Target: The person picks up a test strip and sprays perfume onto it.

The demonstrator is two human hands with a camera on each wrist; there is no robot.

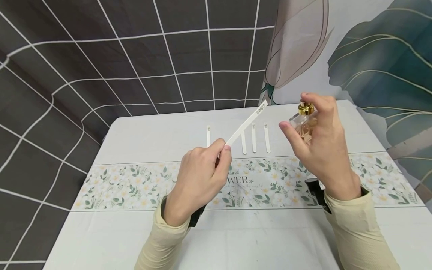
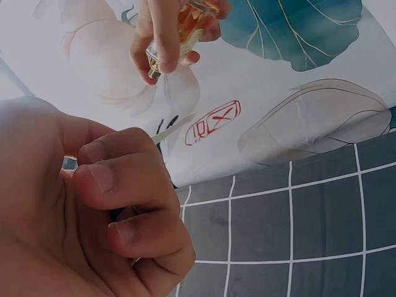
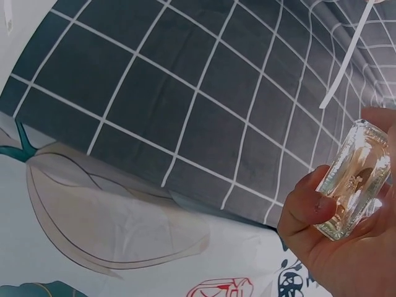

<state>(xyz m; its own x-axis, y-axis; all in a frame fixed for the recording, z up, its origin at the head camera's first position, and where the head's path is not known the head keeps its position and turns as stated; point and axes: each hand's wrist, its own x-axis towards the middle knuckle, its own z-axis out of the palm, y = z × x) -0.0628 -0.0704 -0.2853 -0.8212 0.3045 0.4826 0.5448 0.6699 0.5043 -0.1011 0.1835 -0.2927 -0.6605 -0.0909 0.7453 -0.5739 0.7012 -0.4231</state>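
A white perfume test strip (image 1: pixel 246 123) with lettering at its far end is pinched between the thumb and fingers of my left hand (image 1: pixel 200 174). It slants up and to the right over the table. In my right hand (image 1: pixel 327 150) I grip a clear glass perfume bottle (image 1: pixel 301 125) with a gold collar, my index finger on its top. The right wrist view shows the faceted bottle (image 3: pixel 356 179) with amber liquid, fingers round its sides. A gap separates the strip's tip from the bottle. The left wrist view catches only the thin end of the strip (image 2: pixel 176 127).
On the white table (image 1: pixel 162 129) behind my hands lie several more test strips (image 1: pixel 267 138), roughly side by side. A floral band (image 1: pixel 128 183) crosses the cloth. Dark gridded fabric (image 1: pixel 135 56) hangs at the back and left, leaf-patterned fabric (image 1: pixel 388 63) at the right.
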